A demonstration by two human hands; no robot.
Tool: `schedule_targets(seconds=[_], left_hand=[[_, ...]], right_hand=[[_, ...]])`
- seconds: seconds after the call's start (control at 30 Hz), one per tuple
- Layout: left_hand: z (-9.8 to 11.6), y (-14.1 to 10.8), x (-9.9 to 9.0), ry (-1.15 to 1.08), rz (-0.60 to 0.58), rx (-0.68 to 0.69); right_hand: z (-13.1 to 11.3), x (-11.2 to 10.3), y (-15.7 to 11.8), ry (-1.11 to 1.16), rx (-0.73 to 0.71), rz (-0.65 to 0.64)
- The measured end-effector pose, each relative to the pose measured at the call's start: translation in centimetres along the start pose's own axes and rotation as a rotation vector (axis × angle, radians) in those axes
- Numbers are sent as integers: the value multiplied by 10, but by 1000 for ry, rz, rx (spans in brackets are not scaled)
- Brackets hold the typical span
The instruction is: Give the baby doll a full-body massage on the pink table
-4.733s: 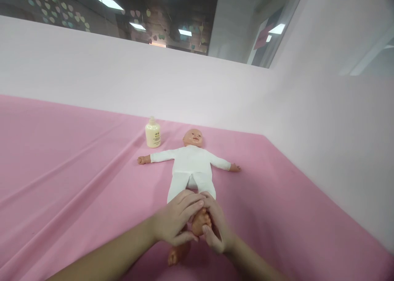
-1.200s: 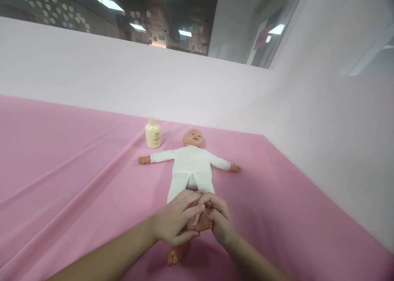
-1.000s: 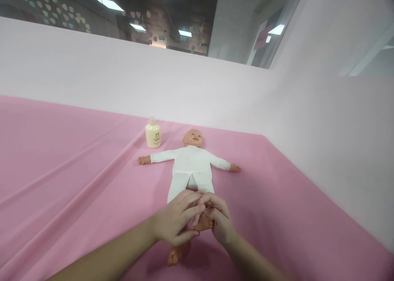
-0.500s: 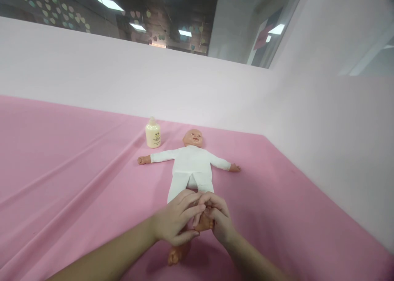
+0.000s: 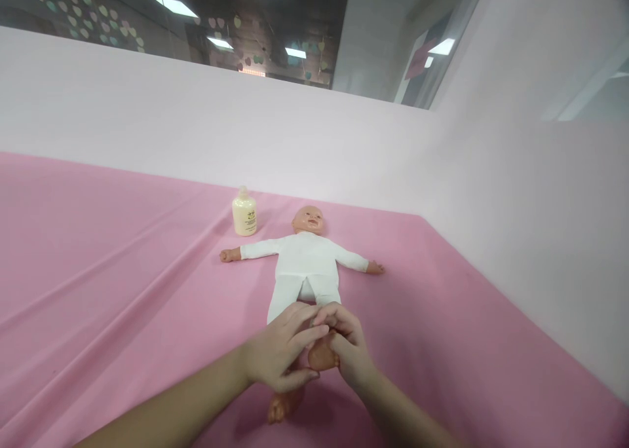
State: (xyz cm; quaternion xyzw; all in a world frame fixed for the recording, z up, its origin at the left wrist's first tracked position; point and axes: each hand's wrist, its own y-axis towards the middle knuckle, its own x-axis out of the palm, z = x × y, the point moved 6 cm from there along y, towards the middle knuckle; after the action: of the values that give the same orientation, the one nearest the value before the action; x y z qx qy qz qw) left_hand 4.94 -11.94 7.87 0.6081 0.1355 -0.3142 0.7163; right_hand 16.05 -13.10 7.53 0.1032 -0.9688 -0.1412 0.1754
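A baby doll (image 5: 307, 255) in a white outfit lies on its back, arms spread and head at the far end. Its raised bare foot (image 5: 323, 355) is between my two hands. My left hand (image 5: 285, 348) wraps the ankle from the left, fingers over the top and thumb below. From the right, my right hand (image 5: 348, 343) closes round the same foot, its thumb against the foot and its fingers curled over the top. The doll's other foot (image 5: 278, 407) rests lower down, under my left wrist. My hands hide most of the lower legs.
A cream-coloured lotion bottle (image 5: 244, 213) stands upright beside the doll's head, on the left. A pink sheet (image 5: 147, 291) with folds covers the surface. White walls (image 5: 196, 120) rise at the back and right, with a dark window (image 5: 275, 16) above.
My right hand has shifted slightly on the foot, and the foot has turned, showing a broader smooth area. My left hand has barely moved; doll body and bottle are unchanged.
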Motion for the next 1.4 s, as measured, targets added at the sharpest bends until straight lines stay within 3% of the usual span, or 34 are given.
schedule_targets(seconds=[0.2, 0.5, 0.67, 0.9, 1.1, 1.4], left_hand=[[-1, -1, 1, 35, -36, -30], [2, -4, 0, 186, -37, 0], [5, -3, -3, 225, -48, -27], [6, -4, -2, 298, -85, -35], [7, -5, -4, 324, -36, -27], [10, 0, -16, 394, 83, 4]], right_hand=[[1, 0, 2, 8, 26, 30], [-2, -11, 1, -163, 9, 272], [2, -13, 1, -200, 44, 283], [7, -27, 8, -416, 30, 327], [11, -29, 10, -425, 35, 244], [-5, -18, 6, -696, -314, 51]])
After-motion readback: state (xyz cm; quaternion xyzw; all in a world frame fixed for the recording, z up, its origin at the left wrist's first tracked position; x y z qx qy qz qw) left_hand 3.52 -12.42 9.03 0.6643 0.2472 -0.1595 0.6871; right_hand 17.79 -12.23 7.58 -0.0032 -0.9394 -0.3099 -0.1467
